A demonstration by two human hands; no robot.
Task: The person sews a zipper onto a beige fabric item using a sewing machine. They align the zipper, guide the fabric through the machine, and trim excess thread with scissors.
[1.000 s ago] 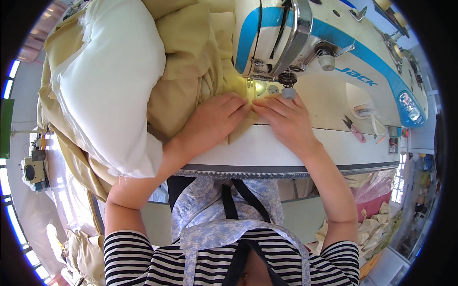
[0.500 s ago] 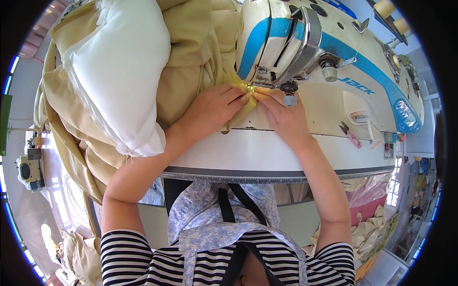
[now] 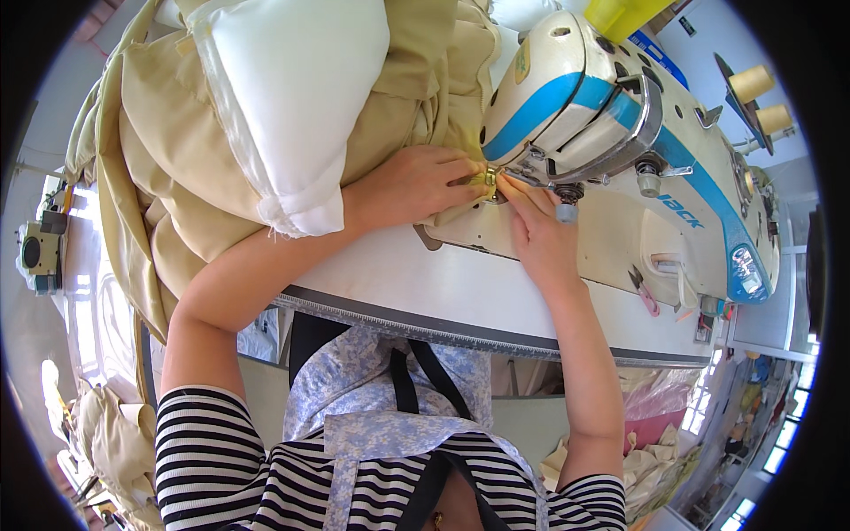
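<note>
A large bundle of khaki fabric [image 3: 177, 115] is heaped on the left of the sewing table and runs in under the head of a white and blue sewing machine [image 3: 540, 106]. On top of it lies a puffy white piece [image 3: 292, 97] with frayed edges. My left hand [image 3: 425, 184] is closed on the fabric's edge just left of the lit presser foot [image 3: 491, 181]. Right of the foot, my right hand [image 3: 542, 234] has its fingers pressed together at the same edge. The fabric between my fingertips is mostly hidden.
Pink-handled thread snips [image 3: 648, 294] lie on the table to the right, near the machine's arm. A measuring tape strip [image 3: 425, 334] follows the table's front edge. Thread cones [image 3: 753, 84] stand at the far right. More khaki fabric [image 3: 111, 442] is piled at lower left.
The whole view has shifted and tilted, so the machine sits further right and lower. Both hands stay at the presser foot, with the right fingers stretched a little straighter.
</note>
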